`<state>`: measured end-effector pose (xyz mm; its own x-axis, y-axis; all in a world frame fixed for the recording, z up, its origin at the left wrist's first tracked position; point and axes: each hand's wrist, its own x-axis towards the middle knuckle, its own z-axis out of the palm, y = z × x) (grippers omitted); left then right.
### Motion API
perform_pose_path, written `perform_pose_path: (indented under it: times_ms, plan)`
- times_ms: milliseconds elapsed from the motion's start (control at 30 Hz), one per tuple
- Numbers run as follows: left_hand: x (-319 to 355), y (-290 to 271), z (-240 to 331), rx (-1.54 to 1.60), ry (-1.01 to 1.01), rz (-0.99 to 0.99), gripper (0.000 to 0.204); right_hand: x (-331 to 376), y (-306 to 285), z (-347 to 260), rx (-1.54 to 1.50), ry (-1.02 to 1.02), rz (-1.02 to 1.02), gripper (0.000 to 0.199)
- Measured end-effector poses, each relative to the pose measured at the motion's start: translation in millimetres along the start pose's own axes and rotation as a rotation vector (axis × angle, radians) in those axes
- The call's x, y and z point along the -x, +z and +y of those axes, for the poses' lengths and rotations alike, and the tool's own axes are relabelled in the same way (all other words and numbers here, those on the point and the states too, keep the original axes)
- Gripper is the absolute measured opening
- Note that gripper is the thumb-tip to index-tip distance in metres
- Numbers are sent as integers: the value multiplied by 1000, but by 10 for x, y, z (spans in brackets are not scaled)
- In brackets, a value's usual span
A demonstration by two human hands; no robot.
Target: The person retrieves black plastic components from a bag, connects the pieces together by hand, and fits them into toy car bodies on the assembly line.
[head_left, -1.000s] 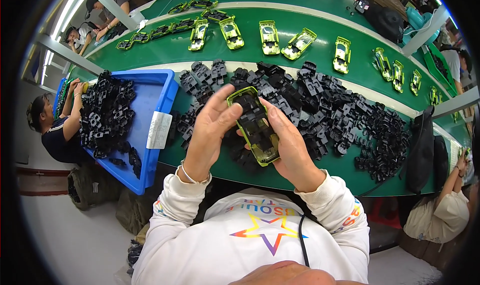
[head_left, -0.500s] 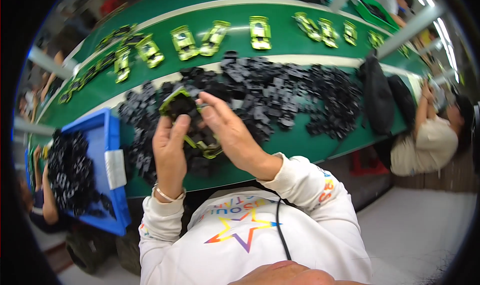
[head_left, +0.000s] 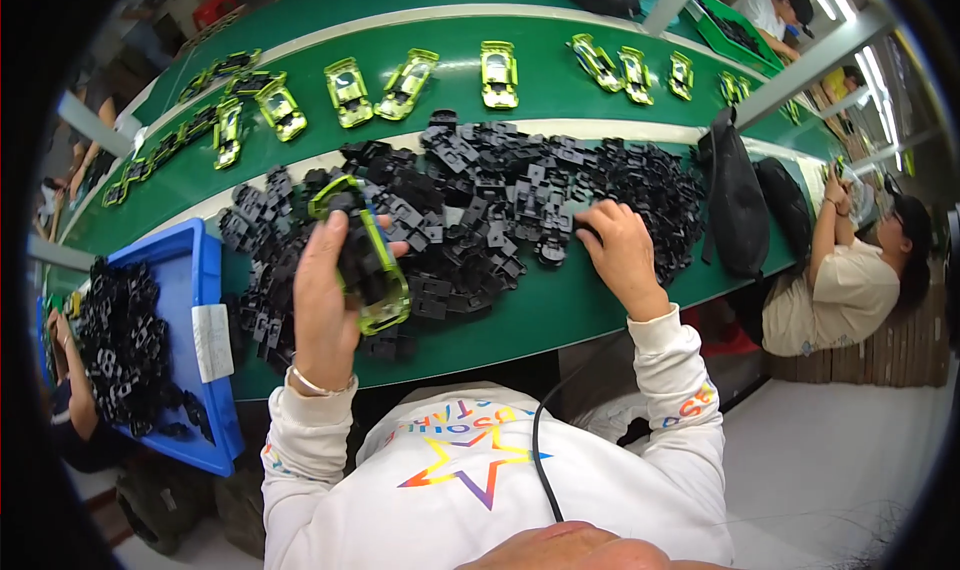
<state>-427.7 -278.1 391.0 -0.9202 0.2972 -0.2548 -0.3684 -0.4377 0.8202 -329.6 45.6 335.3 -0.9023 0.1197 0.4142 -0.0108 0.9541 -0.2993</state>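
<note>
My left hand (head_left: pixel 325 300) grips a lime-green toy car body (head_left: pixel 386 315), tilted, with its dark inner side facing up. My fingers wrap round its left side and some tips show past its far edge. Over to the right, my right hand (head_left: pixel 624 254) is at the heap of black plastic parts (head_left: pixel 478 205), with fingers curled and pinched together. Something dark shows at its fingertips, but I cannot tell whether it is held. Larger grey-black pieces lie left of this hand, and smaller black pieces (head_left: pixel 665 195) lie behind it and to its right.
Green toy cars (head_left: pixel 498 74) stand along the green belt (head_left: pixel 545 65) beyond the heap. A blue bin (head_left: pixel 208 270) of black parts is at the left. Black bags (head_left: pixel 738 200) stand at the right end of the table. A person (head_left: pixel 835 270) sits at the far right.
My right hand has left the car body and moved right to the heap of parts. The car body, still in my left hand, has turned more upright.
</note>
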Motion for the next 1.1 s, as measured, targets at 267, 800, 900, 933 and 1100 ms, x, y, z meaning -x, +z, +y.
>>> perform_pose_path:
  times_ms: [267, 800, 900, 933, 1100]
  plan:
    - [2, -19, 7, 289, -107, -258, 48, -98, -123, 136, -69, -23, 44, 9]
    - [133, -24, -79, 177, 266, -145, 34, -708, 184, -1844, -1651, 430, -414, 26]
    - [152, -59, -105, 109, 326, -103, 35, -748, 203, -1899, -1637, 440, -441, 25]
    - [151, -76, -115, 79, 344, -102, 36, -757, 203, -1916, -1629, 449, -464, 25]
    - [123, -173, -123, 34, 356, -122, 37, -884, 215, -1904, -1383, 426, -555, 25]
